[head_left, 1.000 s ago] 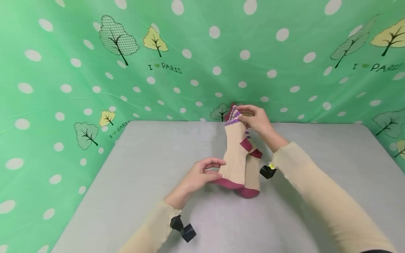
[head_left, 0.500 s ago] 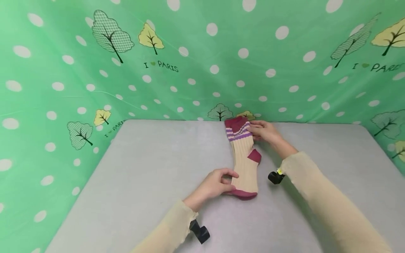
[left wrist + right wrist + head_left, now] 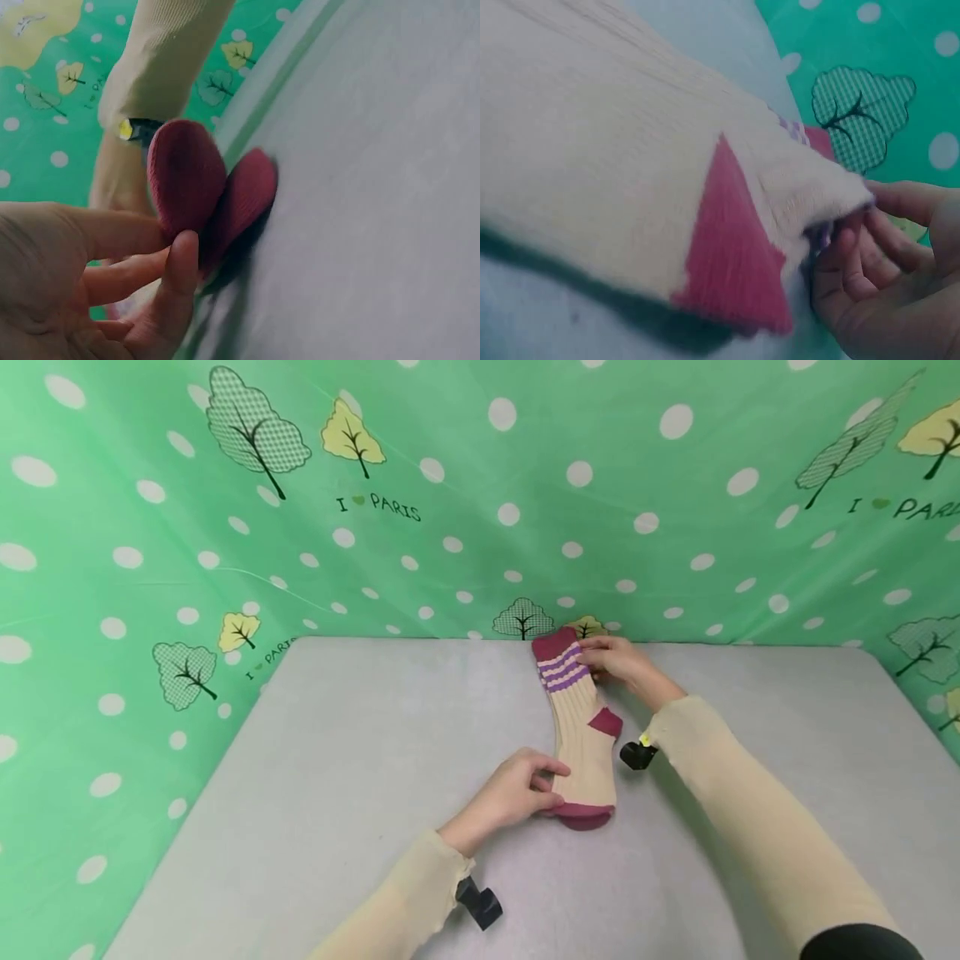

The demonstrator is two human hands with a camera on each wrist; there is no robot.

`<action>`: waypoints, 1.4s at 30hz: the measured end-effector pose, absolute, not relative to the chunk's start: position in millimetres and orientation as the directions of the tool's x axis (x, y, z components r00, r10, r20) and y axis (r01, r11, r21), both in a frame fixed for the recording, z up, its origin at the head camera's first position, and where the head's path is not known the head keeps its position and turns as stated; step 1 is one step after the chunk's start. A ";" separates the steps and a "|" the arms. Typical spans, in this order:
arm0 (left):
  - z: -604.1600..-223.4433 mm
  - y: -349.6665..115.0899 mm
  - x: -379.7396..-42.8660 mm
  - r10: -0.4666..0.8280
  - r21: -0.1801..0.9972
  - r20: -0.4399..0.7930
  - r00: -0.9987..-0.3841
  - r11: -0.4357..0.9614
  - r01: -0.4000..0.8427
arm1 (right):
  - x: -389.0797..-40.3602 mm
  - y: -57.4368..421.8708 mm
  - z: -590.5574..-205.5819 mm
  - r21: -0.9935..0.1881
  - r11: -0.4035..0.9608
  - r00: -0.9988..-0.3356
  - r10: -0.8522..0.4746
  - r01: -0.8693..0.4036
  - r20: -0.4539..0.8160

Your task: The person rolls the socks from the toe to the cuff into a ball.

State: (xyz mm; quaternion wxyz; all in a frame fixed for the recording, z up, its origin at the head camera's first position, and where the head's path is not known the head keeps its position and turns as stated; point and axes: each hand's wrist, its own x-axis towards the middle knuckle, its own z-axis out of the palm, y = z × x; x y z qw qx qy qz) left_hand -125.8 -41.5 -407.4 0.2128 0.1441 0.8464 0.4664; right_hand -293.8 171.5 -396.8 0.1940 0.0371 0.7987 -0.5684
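A cream sock (image 3: pixel 581 739) with maroon toe, heel and cuff top and purple stripes lies lengthwise in the head view, over a second matching sock. Of the lower sock mostly the maroon toe (image 3: pixel 251 187) shows, beneath the upper sock's toe (image 3: pixel 184 176) in the left wrist view. My left hand (image 3: pixel 521 789) pinches the upper sock at the left side of its toe end. With thumb and fingers, my right hand (image 3: pixel 618 668) pinches the right edge near the striped cuff. The right wrist view shows the maroon heel (image 3: pixel 735 255) close up; whether both socks are in either grip, I cannot tell.
A grey table (image 3: pixel 360 760) bears the socks, which reach its far edge. Behind and at the left hangs a green dotted cloth (image 3: pixel 420 568) printed with trees. Small black cameras (image 3: pixel 480 906) sit on both wrists.
The upper sock has come down and right from its tilted, lifted position, now covering most of the lower one. Its folded cuff has been straightened. Both hands moved with it, keeping their ends.
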 end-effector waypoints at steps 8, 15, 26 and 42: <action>-383.7 -62.4 -139.0 0.594 0.799 -0.104 -0.798 0.527 0.288 | -242.5 198.7 -367.6 -0.855 0.518 -0.960 -0.252 -0.028 -0.121; -383.0 -55.1 -135.5 0.733 0.665 -0.123 -0.669 0.561 0.493 | -159.6 198.5 -364.1 -0.770 0.524 -0.789 -0.613 -0.364 -0.045; -404.9 -28.5 -129.9 0.683 0.314 -0.200 -0.703 0.724 0.614 | -113.9 179.8 -405.4 -0.430 0.728 -0.776 -0.624 -0.534 -0.092; -402.8 -32.1 -134.2 0.640 0.248 -0.140 -0.756 0.762 0.599 | -121.5 178.7 -405.0 -0.494 0.727 -0.833 -0.553 -0.477 -0.009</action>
